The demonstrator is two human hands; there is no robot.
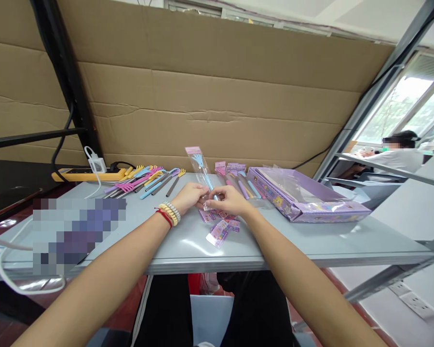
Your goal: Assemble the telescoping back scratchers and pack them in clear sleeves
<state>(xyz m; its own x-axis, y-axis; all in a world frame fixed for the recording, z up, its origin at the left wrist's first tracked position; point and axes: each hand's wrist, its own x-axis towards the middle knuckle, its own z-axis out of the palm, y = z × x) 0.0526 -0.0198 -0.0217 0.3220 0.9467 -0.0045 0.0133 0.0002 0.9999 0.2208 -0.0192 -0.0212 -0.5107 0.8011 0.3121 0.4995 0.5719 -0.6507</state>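
A blue back scratcher [199, 163] with a hand-shaped head lies inside a clear plastic bag [204, 176] with a pink-purple header at its top end. My left hand [192, 196] pinches the lower end of this bag from the left. From the right, my right hand [228, 199] closes its thumb and fingers on the same end, around the handle's bottom. Small purple printed cards [219, 232] are scattered on the table just below my hands. Bagged back scratchers [241, 182] with similar headers lie right beside my right hand.
Several loose back scratchers [155, 179] are heaped at the back left, by a yellow power strip [87, 174] with a white charger. An open purple box [311, 212] holding clear bags [289, 185] stands on the right. Cardboard [217, 96] walls the back. Another person [398, 156] sits far right.
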